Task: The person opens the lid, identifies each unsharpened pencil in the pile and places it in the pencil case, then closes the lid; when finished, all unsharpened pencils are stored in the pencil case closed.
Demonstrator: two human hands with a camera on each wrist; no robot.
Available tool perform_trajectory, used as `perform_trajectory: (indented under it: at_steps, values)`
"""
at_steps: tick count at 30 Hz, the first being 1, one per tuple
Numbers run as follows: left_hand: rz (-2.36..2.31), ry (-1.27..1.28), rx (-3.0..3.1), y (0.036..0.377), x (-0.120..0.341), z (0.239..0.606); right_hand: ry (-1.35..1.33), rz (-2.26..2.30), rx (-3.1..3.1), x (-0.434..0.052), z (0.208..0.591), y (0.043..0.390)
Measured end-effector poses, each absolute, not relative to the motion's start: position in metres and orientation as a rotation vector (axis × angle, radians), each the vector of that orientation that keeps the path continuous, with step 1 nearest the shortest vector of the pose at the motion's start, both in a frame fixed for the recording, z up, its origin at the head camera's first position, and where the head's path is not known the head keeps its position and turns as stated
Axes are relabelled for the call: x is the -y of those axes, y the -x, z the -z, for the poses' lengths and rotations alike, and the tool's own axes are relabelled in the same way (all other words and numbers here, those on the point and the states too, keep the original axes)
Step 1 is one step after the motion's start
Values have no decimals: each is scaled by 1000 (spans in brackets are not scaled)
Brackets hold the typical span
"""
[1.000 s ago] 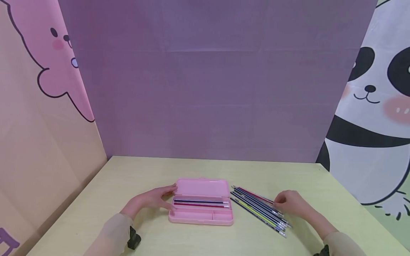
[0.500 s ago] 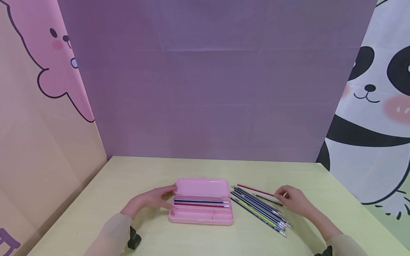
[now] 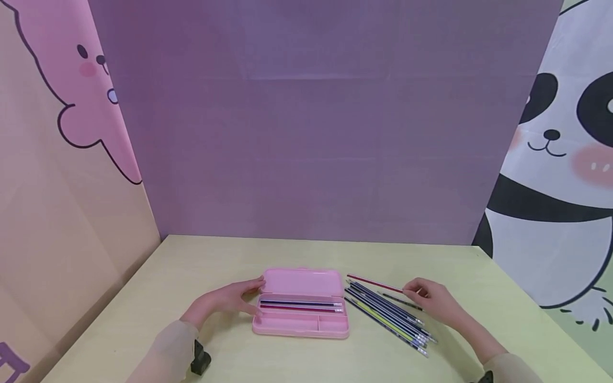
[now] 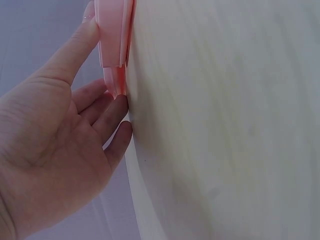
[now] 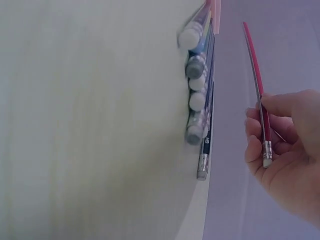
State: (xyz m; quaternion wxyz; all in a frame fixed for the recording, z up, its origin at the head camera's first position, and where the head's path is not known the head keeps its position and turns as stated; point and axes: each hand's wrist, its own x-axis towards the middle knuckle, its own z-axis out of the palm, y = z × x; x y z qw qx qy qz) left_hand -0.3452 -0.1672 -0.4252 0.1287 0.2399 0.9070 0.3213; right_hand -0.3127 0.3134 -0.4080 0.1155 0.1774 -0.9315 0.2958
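A pink pencil case [image 3: 300, 326] lies unfolded on the table, with a dark pencil and a red pencil in its long slot. My left hand [image 3: 231, 296] rests along its left side, thumb at the tray and fingers spread to the lid's edge; the left wrist view shows the fingers [image 4: 112, 117] fairly relaxed against the case [image 4: 114, 35]. Between thumb and fingertips, my right hand [image 3: 433, 299] pinches a red pencil [image 5: 255, 65] near its eraser end, raised off the table. Below it lies a short-looking dark pencil [image 3: 399, 300].
Right of the case, a slanted bundle of pencils [image 3: 383, 314], mostly dark striped with some yellow-green, lies with erasers toward me. The pale wooden table [image 3: 230, 255] ends at a purple backdrop [image 3: 311, 133]. Cartoon panels flank both sides.
My right hand has drawn the red pencil out from the bundle's far edge, lifted it and shifted it slightly left. The dark pencil beside it now lies apart. The left hand has stayed in place.
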Motion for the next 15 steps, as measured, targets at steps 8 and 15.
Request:
perform_trajectory:
  at_steps: [8, 15]
  values:
    - [-932, -675, -2642, 343, 166, 425, -620, -922, 2778, -302, 408, 311]
    - [-934, -685, -2645, 343, 167, 425, -659, -903, 2729, -286, 405, 310]
